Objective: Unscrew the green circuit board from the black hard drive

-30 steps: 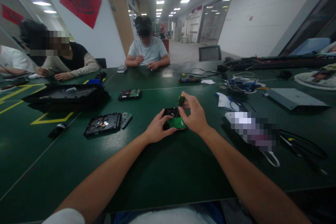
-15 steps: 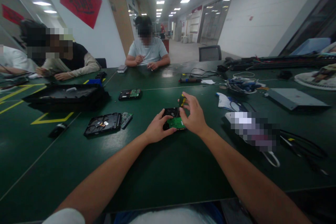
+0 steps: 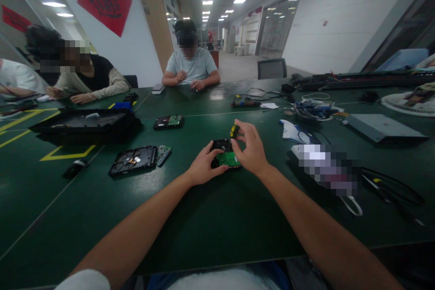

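A hard drive (image 3: 228, 159) lies on the green table in front of me, its green circuit board facing up. My left hand (image 3: 205, 165) grips it from the left side, thumb along the near edge and fingers over the far one. In my right hand (image 3: 250, 148) is a small screwdriver (image 3: 234, 130) with a black and yellow handle, pinched between thumb and fingers and standing roughly upright over the drive's right part. The screwdriver's tip is hard to make out behind the fingers.
To the left lie an opened drive (image 3: 134, 161), a loose circuit board (image 3: 163, 155), another hard drive (image 3: 168, 122) and a black tray (image 3: 84, 122). Rightward are a cable bundle (image 3: 314, 110) and a grey metal box (image 3: 385, 128). One person (image 3: 190, 65) sits opposite; others sit at left.
The screwdriver handle has turned and tilted slightly in my right hand, showing more of its yellow marking. My left hand and the hard drive have stayed in place.
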A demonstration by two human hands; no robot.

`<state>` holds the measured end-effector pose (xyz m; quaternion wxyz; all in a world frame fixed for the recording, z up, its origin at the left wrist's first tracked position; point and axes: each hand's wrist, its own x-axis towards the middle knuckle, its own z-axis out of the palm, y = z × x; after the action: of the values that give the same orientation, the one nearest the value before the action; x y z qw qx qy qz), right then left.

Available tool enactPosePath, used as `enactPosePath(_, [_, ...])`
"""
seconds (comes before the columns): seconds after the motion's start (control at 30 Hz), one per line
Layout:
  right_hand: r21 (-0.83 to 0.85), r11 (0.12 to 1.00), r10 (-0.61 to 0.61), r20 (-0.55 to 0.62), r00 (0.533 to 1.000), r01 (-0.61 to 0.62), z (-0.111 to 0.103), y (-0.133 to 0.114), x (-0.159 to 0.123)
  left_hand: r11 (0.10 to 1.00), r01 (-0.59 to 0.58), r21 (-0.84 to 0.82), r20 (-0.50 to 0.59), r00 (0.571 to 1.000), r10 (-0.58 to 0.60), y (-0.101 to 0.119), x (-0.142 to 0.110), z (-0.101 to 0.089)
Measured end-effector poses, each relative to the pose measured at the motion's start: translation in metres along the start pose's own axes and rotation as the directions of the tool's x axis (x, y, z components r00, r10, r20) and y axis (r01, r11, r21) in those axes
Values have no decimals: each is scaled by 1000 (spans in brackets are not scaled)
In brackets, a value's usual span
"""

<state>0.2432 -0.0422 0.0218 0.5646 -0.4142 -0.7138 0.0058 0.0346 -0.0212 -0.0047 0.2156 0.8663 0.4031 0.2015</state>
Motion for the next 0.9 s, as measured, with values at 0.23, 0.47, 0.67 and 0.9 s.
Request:
enactPosePath(0.23, [-13, 1000, 1, 3, 1000, -1, 0, 0, 0, 1000, 11, -7, 3, 1000, -11, 2, 0, 0])
enactPosePath(0.47, [-50, 999, 17, -9, 1000, -17, -1, 5, 0, 1000, -6, 1, 0, 1000, 6, 2, 0, 0])
enactPosePath(0.67, [-68, 997, 22, 7, 1000, -21, -2, 4, 0, 1000, -3, 0, 1, 1000, 3, 3, 0, -1])
enactPosePath(0.9, [-62, 998, -2, 24, 1000, 3, -3, 5, 1, 1000, 6, 2, 3, 1000, -6, 1, 0, 0])
